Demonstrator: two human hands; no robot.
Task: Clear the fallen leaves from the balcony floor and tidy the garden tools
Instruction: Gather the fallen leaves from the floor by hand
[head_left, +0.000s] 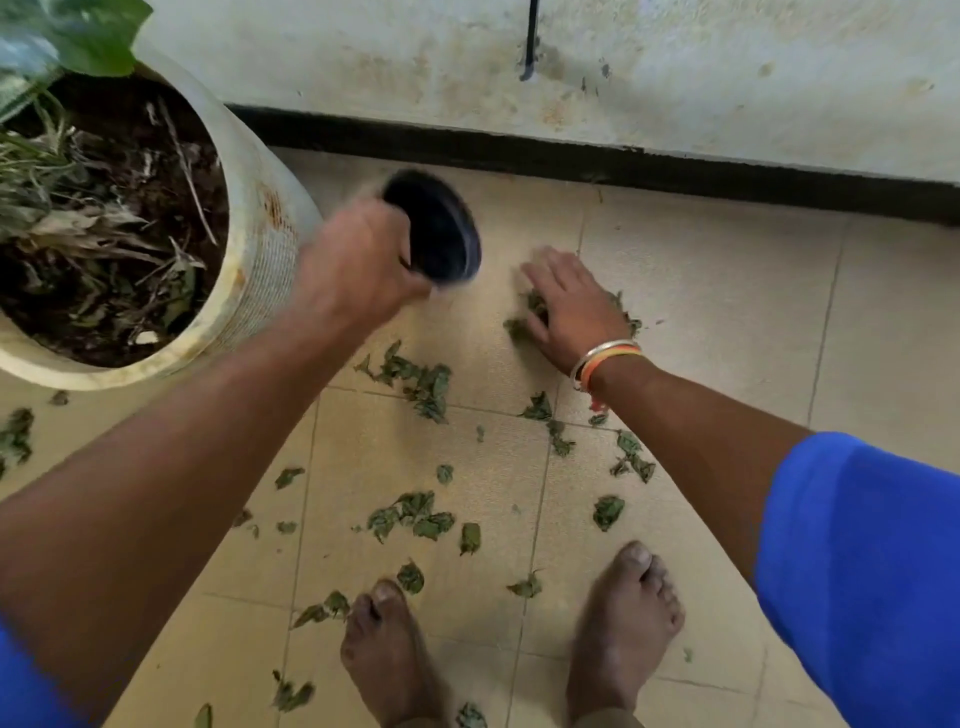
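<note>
Green fallen leaves (415, 514) lie scattered over the beige tiled balcony floor (701, 291), most of them in front of my bare feet. My left hand (353, 270) grips a small black plastic pot (436, 228) by its rim, tilted with its mouth facing right, above the floor. My right hand (571, 306) lies flat with straight fingers on a small clump of leaves (530, 312), to the right of the pot. A band and thread sit on that wrist.
A large white planter (260, 249) with soil, dry stalks and a green plant stands at the left, close to my left hand. The stained wall with a black skirting (623, 161) runs along the back. My bare feet (623, 623) stand on the near tiles.
</note>
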